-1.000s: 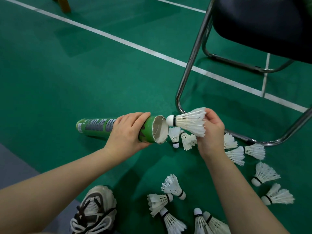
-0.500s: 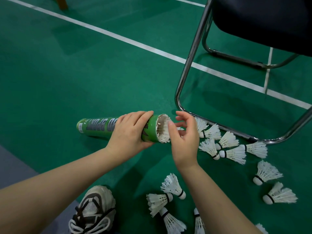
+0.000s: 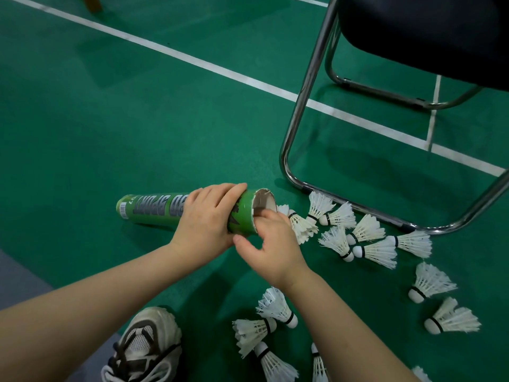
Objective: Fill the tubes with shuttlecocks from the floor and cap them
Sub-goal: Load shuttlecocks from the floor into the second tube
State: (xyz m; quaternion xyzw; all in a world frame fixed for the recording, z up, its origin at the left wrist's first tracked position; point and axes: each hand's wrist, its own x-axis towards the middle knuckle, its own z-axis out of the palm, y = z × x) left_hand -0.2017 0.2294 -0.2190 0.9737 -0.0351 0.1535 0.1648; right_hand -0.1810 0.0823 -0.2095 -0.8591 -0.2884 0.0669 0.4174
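A green shuttlecock tube lies almost level just above the floor, its open mouth facing right. My left hand grips it near that mouth. The fingers of my right hand reach into the opening, with the thumb outside below the rim. No shuttlecock shows at the mouth; the tube's inside is hidden. Several white feather shuttlecocks lie loose on the green floor: a cluster right of the tube, others below my right wrist and more at the far right. I see no cap.
A chair with a chrome tube frame and dark seat stands right behind the shuttlecock cluster. My white shoe is at the bottom left. White court lines cross the green floor.
A second ago my right hand held a shuttlecock cork-first at the tube's mouth. It went in, and my fingers now reach inside after it. The tube has barely moved.
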